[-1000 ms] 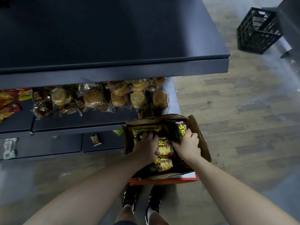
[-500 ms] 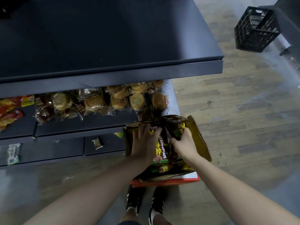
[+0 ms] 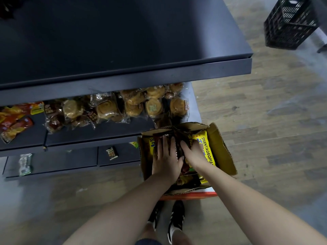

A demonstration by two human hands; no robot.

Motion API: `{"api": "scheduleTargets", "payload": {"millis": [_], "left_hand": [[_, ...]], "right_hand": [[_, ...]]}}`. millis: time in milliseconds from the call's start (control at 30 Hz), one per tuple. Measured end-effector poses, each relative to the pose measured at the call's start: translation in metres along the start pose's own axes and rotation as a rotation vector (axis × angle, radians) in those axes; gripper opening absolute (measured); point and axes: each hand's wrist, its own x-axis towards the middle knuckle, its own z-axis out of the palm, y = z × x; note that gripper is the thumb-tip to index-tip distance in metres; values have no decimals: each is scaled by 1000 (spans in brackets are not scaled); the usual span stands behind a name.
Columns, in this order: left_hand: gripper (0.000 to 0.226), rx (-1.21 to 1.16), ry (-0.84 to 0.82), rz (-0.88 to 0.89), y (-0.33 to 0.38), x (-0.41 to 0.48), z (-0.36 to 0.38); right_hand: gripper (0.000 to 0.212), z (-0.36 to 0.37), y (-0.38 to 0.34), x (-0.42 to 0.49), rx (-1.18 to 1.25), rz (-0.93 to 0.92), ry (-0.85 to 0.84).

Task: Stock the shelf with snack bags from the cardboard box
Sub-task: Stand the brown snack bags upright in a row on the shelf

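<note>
An open cardboard box (image 3: 223, 149) sits on the floor by the shelf's right end, holding yellow and dark brown snack bags (image 3: 208, 151). Both my hands are inside it. My left hand (image 3: 165, 160) lies flat with straight fingers on a dark bag, thumb against the bag's edge. Right beside it, my right hand (image 3: 193, 154) stretches its fingers over the same upright bags, and the bundle stands pressed between the two hands. Its thumb is hidden. The dark shelf (image 3: 123, 43) above is bare.
The middle shelf carries wrapped pastries (image 3: 106, 110) and red and yellow packs (image 3: 14, 121) at the left. Small packets (image 3: 111, 152) lie on the lowest shelf. A red base (image 3: 192, 195) shows under the box, my shoes (image 3: 175, 220) behind it. A black crate (image 3: 290, 23) stands far right.
My hands went from curled grips on bags to flatter, stretched fingers reaching deeper toward the box's far side. The bags have been gathered upright between them. The view tilted slightly.
</note>
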Motion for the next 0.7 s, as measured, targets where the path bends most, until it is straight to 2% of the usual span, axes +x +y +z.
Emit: {"api": "scheduleTargets", "payload": {"millis": [100,200,300,400,533,567,667,700], "left_hand": [[100,-48,86,-183,6,-4,-7],[108,-226,-53,-427,13,-3,-12],[104,-473,-130,-601,13,3,-19],[83,-601,-131,-588,4,5,-24],[49,-999,-97,-526,-10,-7,-39],[46,-1120,-116,-507,-14,-10,-41],[33,-1442,-222,-519,-19,-15,-56],[27,-1503,-275,-532,-20,-16,-57]], "right_hand": [[46,-1,2,3,-8,11,48],[47,-7,1,1,35,28,32],[42,-14,-1,0,115,34,-31],[37,-28,-2,-2,216,56,-157],[69,-47,0,-1,335,194,-333],[69,-49,1,-1,386,233,-373],[47,-51,-6,-13,495,268,-485],[48,-50,-8,-18,518,258,-520]]}}
